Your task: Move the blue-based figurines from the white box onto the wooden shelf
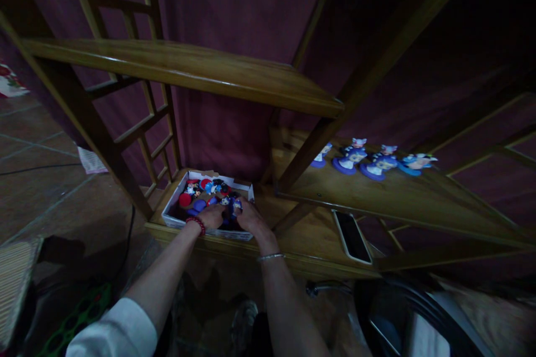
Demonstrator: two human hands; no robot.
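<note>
Both hands reach down into a shallow white cardboard box (176, 201) on the low wooden shelf. Small toy figurines (213, 186) lie inside, some with red or blue round bases. My left hand (211, 216), with a red bead bracelet (196, 224) at its wrist, has its fingers closed at a dark blue figurine (226, 202); its fingertips are partly hidden. Beside it my right hand (249, 217), wearing a thin silver bracelet (271, 256), is closed around another dark blue figurine (237, 206). The two figurines are close together, and dim light blurs their details.
Several purple-haired figurines (379, 166) stand on a raised shelf (343, 189) to the right. A phone (352, 237) lies on the lower shelf board. Above the box juts a wooden shelf (201, 72), and a slanted post (307, 156) separates box and figurines.
</note>
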